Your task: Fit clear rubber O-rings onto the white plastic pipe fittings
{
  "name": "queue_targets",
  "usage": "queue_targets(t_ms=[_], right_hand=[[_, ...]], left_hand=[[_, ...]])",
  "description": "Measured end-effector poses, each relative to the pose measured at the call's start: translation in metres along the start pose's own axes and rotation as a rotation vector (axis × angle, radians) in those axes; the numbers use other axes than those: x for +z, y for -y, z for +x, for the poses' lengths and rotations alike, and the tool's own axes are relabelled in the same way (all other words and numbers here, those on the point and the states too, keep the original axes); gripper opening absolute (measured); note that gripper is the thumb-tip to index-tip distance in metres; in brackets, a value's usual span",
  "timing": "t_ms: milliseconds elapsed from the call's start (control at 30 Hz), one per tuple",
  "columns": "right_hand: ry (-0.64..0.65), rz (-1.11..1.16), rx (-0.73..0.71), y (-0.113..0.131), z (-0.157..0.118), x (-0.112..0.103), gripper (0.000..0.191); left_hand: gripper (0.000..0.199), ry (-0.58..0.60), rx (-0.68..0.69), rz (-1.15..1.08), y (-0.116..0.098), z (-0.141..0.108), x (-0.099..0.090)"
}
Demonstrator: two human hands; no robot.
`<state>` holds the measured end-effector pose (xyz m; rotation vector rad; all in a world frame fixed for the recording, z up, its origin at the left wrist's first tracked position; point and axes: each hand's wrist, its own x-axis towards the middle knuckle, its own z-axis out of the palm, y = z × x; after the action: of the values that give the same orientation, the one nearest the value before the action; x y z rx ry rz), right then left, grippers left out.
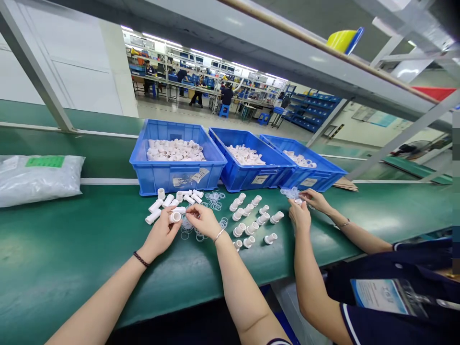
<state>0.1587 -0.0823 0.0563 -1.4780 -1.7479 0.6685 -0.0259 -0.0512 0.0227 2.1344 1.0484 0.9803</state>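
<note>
Both busy: L hand (pixel 162 235) grips wht tube fitting (pixel 175 218), R hand (pixel 204 222) pinching, can't tell what; a bump cd scatter clear rings (pixel 216 201).

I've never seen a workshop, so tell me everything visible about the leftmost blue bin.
The leftmost blue bin is open-topped, rectangular and plastic-looking. It stands upright on the green tabletop, holding a heap of small white pieces below its rim. Worn whitish labels cling to its front wall. The middle blue bin sits close beside it; whether they touch is unclear.
</note>
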Motion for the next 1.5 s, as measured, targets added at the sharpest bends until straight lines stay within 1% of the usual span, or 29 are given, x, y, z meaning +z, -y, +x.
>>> queue_targets(t_ms=[33,100,167,267,333,500,633,733,800,900,967,1100,1200,1300,1400,1500], right_hand=[[-0.026,-0.137,0.021,-0.003,0.0,0.001,0.015],[-0.005,-0.356,0.043,-0.008,0.001,0.005,0.012],[0.046,-0.447,0.057,-0.009,0.001,0.008,0.01],[0.071,-0.481,0.077,-0.008,0.001,0.009,0.009],[0.078,-0.494,0.079,-0.007,0.001,0.009,0.01],[0.141,-0.542,0.041,0.0,-0.005,0.007,0.017],[0.257,-0.599,-0.001,0.003,-0.003,0.004,0.019],[0.311,-0.611,-0.06,-0.002,-0.002,0.003,0.018],[0.286,-0.596,-0.08,-0.005,-0.005,0.005,0.019],[0.206,-0.535,-0.128,-0.01,-0.012,0.01,0.017],[0.161,-0.481,-0.155,-0.012,-0.016,0.011,0.014],[0.108,-0.397,-0.187,-0.013,-0.019,0.01,0.009],[0.093,-0.402,-0.222,-0.011,-0.018,0.012,0.008],[0.082,-0.434,-0.211,-0.009,-0.019,0.013,0.011],[0.068,-0.464,-0.18,-0.008,-0.019,0.013,0.012],[0.019,-0.466,-0.148,-0.011,-0.018,0.012,0.016]], left_hand=[[0.045,0.0,-0.042,-0.015,-0.002,-0.001,0.0],[0.041,0.045,-0.073,-0.036,-0.008,-0.003,0.001],[0.034,0.122,-0.061,-0.046,-0.014,-0.004,0.002],[0.032,0.216,-0.049,-0.052,-0.019,-0.004,0.002],[0.032,0.245,-0.05,-0.047,-0.019,-0.003,0.003],[0.039,0.263,-0.059,-0.002,-0.012,-0.004,0.006],[0.047,0.295,-0.068,0.123,-0.003,0.0,0.013],[0.046,0.305,-0.099,0.221,0.002,0.004,0.015],[0.04,0.315,-0.111,0.235,0.004,0.005,0.014],[0.034,0.336,-0.088,0.195,0.005,0.005,0.011],[0.031,0.339,-0.101,0.195,0.004,0.005,0.01],[0.026,0.309,-0.132,0.204,0.001,0.006,0.01],[0.024,0.278,-0.139,0.185,0.001,0.006,0.011],[0.026,0.262,-0.181,0.168,0.003,0.005,0.013],[0.029,0.282,-0.233,0.168,0.004,0.005,0.012],[0.032,0.286,-0.27,0.212,0.002,0.007,0.011]])
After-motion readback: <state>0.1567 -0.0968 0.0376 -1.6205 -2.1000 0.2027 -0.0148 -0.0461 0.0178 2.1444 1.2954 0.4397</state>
